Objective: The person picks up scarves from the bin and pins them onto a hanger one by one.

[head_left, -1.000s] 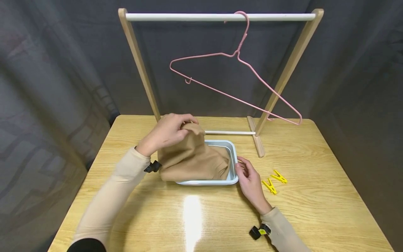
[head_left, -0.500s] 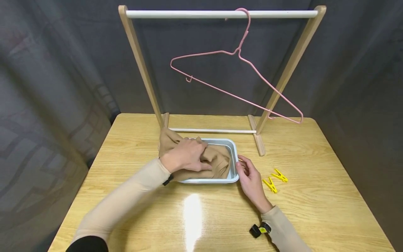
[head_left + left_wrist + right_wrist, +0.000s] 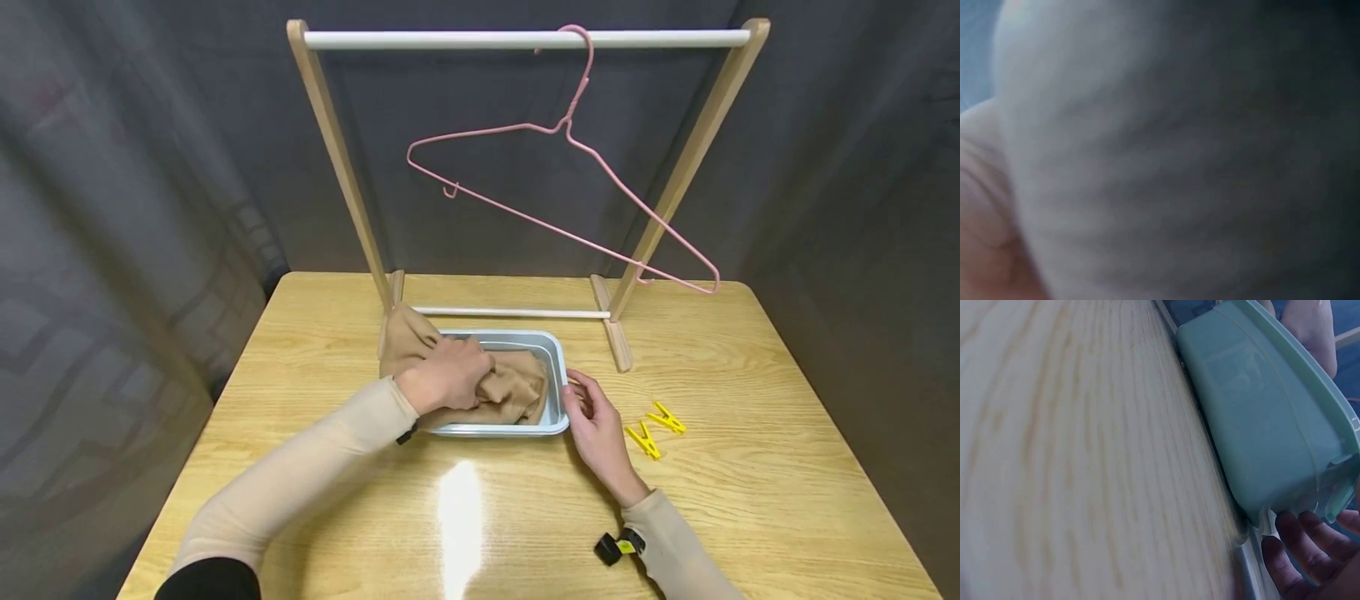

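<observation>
A light blue plastic tub (image 3: 557, 367) stands on the table with a brown cloth (image 3: 517, 392) bunched in it. One part of the cloth rises over the tub's left end. My left hand (image 3: 450, 375) reaches into the tub, its bent fingers gripping the cloth, fingertips hidden among the folds. At the tub's right end my right hand (image 3: 596, 425) holds the rim, thumb near the top. In the right wrist view its fingers (image 3: 1297, 544) curl at the tub's end wall, under the lip. A blurred sleeve (image 3: 1147, 156) fills most of the left wrist view.
Behind the tub stands a wooden rack with a white top bar (image 3: 450, 40). A pink hanger (image 3: 517, 215) hangs from it, tilted down to the right. Two yellow clothespins (image 3: 643, 442) lie right of my right hand. Grey curtains (image 3: 112, 208) surround the table (image 3: 750, 467).
My left hand has lowered the raised cloth and moved right, down into the tub, and its fingers have bent into the folds. The right hand has stayed at the tub's end.
</observation>
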Tool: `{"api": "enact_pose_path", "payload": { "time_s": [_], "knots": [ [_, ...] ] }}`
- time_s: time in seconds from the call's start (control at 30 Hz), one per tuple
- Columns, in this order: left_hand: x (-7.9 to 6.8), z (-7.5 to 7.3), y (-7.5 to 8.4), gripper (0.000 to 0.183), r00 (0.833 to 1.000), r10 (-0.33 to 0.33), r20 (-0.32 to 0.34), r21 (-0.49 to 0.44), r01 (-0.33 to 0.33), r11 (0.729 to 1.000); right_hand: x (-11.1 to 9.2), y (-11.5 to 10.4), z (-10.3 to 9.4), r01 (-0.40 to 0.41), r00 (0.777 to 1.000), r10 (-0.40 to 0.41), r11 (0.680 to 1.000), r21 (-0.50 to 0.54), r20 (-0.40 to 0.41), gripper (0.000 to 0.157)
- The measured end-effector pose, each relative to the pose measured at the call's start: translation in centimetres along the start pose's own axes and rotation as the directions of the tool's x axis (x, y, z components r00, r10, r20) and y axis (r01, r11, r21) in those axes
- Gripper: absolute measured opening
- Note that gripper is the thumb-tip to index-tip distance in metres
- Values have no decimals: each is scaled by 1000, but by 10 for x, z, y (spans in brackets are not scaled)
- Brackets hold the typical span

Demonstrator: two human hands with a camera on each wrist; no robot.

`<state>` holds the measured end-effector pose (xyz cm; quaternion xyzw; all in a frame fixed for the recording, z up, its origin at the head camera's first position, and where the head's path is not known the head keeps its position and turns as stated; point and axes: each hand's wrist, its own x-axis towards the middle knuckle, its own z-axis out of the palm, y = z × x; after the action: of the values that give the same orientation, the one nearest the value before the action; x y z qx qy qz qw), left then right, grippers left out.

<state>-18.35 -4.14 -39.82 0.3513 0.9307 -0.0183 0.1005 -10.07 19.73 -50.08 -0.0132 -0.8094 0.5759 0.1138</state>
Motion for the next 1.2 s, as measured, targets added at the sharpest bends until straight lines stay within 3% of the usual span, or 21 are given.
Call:
{"api": "enact_pose_path", "payload": {
  "time_s": [0.17, 0.27, 0.37, 0.5, 0.63, 0.87, 1.0, 1.1, 1.2],
  "knots": [
    [3, 5, -1, 49, 998, 18, -59, 13, -18, 1000, 0, -1, -1, -5, 1000, 5, 1000, 10, 3, 34],
    [4, 7, -2, 32, 998, 21, -67, 14, -20, 1000, 1, -1, -1, -3, 1000, 3, 1000, 6, -1, 34],
    [4, 9, -4, 13, 992, 52, -116, 2, -53, 999, 1, 0, 0, 0, 1000, 0, 1000, -7, -5, 33],
    [-1, 3, -5, 10, 966, 108, -236, 3, -110, 994, 0, 1, 0, 5, 1000, -5, 1000, -21, -7, 33],
    [-7, -18, -9, 12, 927, 154, -343, 14, -159, 987, 0, 1, 0, 6, 1000, -6, 1000, -11, -5, 34],
    [-12, -71, -28, 41, 912, 135, -387, -131, -199, 971, 1, 1, -2, 10, 1000, -10, 1000, 7, -1, 34],
    [-11, -91, -39, 48, 892, 137, -430, -202, -243, 949, 1, 0, -2, 8, 1000, -8, 1000, 13, 2, 34],
    [-12, -101, -44, 52, 860, 120, -496, -247, -272, 930, 0, 0, -1, 4, 1000, -4, 1000, 13, 0, 33],
    [-14, -108, -47, 51, 813, 95, -574, -305, -320, 897, 0, 0, 0, 2, 1000, -2, 1000, 11, -6, 33]
  ]
}}
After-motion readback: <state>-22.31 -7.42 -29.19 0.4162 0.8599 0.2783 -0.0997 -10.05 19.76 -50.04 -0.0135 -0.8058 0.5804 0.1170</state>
